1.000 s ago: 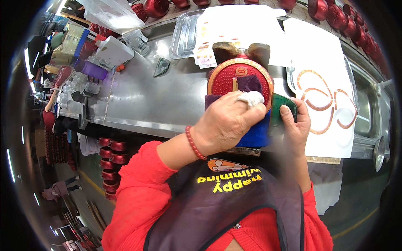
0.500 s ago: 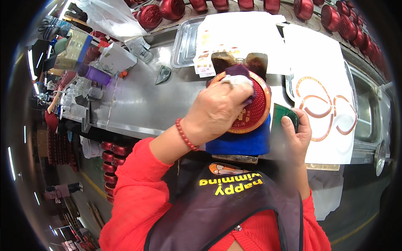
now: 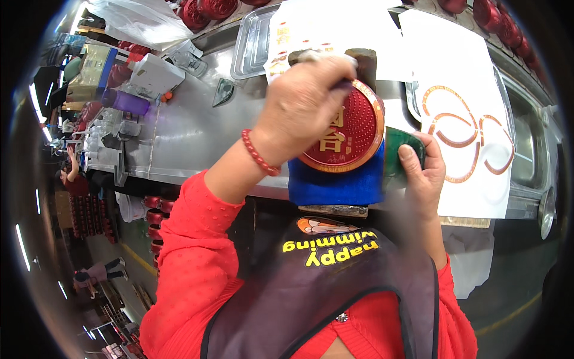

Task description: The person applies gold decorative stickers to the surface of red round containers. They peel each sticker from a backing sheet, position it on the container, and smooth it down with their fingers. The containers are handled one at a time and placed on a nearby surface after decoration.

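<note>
A round dark-red lid (image 3: 360,128) with a gold rim, raised dots and gold characters lies on a blue padded support (image 3: 335,188) in front of me. My left hand (image 3: 302,107), wearing a red bead bracelet, is closed over the lid's upper left part. It grips a cloth (image 3: 326,57), of which only a whitish piece shows above the fingers. Right of the lid, my right hand (image 3: 426,164) pinches a flat green scraper (image 3: 397,152) between thumb and fingers, close beside the blue support. The cloth's underside and part of the lid are hidden by my left hand.
White sheets (image 3: 335,27) lie beyond the lid; another sheet (image 3: 466,66) on the right bears curved orange-gold strips (image 3: 454,140). A clear tray (image 3: 248,51), a small green piece (image 3: 223,92) and a purple bottle (image 3: 127,102) are leftward. More red lids (image 3: 493,18) line the back.
My left hand with the cloth has moved up and slightly left, uncovering gold characters on the lid. My right hand still holds the scraper in nearly the same place. The whole view has shifted slightly.
</note>
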`<move>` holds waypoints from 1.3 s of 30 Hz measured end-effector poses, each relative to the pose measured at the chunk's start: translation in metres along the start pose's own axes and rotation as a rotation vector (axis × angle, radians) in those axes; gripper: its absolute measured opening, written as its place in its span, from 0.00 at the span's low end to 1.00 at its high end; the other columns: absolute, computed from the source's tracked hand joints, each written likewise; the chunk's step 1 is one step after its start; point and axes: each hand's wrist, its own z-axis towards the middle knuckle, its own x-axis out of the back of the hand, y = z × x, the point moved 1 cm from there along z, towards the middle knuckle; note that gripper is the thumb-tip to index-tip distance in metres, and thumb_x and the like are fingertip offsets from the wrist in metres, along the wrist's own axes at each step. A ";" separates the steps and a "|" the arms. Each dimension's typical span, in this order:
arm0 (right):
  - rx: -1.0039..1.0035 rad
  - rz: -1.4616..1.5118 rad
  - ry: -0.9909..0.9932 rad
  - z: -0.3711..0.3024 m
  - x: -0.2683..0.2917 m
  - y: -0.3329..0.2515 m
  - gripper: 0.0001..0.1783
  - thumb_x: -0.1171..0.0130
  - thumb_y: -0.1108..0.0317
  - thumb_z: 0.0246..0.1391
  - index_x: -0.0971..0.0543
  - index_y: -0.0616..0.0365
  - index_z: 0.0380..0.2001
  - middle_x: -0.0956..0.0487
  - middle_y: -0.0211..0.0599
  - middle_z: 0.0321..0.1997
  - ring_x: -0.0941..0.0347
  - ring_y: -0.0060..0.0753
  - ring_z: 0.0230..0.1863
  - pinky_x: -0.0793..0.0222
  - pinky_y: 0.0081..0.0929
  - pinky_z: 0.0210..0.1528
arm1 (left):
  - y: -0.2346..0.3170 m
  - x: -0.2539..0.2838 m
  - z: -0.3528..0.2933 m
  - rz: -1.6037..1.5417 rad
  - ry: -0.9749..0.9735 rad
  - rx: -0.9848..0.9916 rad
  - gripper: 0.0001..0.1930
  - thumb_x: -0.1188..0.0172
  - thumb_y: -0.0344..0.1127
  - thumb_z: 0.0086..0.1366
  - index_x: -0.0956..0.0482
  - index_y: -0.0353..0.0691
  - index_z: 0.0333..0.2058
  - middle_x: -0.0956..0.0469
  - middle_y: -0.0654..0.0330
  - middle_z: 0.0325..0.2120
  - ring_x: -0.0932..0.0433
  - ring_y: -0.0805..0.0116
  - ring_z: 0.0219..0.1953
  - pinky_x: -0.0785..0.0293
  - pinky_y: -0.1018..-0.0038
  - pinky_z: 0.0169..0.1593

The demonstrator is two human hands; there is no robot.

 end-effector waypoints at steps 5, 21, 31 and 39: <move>0.081 0.117 0.106 0.000 0.014 -0.004 0.11 0.39 0.69 0.68 0.24 0.60 0.50 0.19 0.28 0.43 0.24 0.14 0.39 0.25 0.15 0.41 | 0.040 -0.033 -0.034 0.172 -0.051 -0.492 0.08 0.41 0.32 0.59 0.21 0.41 0.38 0.18 0.54 0.39 0.19 0.54 0.45 0.23 0.60 0.53; 0.054 -0.102 -0.034 0.000 -0.018 0.008 0.13 0.34 0.68 0.65 0.24 0.62 0.48 0.21 0.26 0.40 0.29 0.14 0.39 0.31 0.14 0.44 | -0.010 -0.025 -0.142 -0.204 0.432 0.066 0.12 0.33 0.21 0.65 0.22 0.36 0.45 0.18 0.40 0.52 0.16 0.50 0.52 0.21 0.66 0.55; -0.027 0.246 0.054 0.011 -0.013 0.018 0.12 0.36 0.70 0.66 0.25 0.61 0.49 0.19 0.29 0.43 0.24 0.16 0.41 0.26 0.16 0.45 | -0.025 0.012 0.007 0.020 -0.059 -0.097 0.06 0.39 0.31 0.68 0.22 0.41 0.42 0.18 0.53 0.33 0.18 0.54 0.34 0.23 0.64 0.40; 0.061 0.252 0.245 0.006 0.016 0.004 0.11 0.38 0.71 0.67 0.25 0.61 0.49 0.18 0.30 0.44 0.23 0.17 0.41 0.24 0.17 0.46 | 0.031 -0.033 -0.006 0.078 -0.309 -0.538 0.09 0.42 0.32 0.59 0.21 0.39 0.39 0.18 0.54 0.37 0.19 0.55 0.48 0.23 0.62 0.58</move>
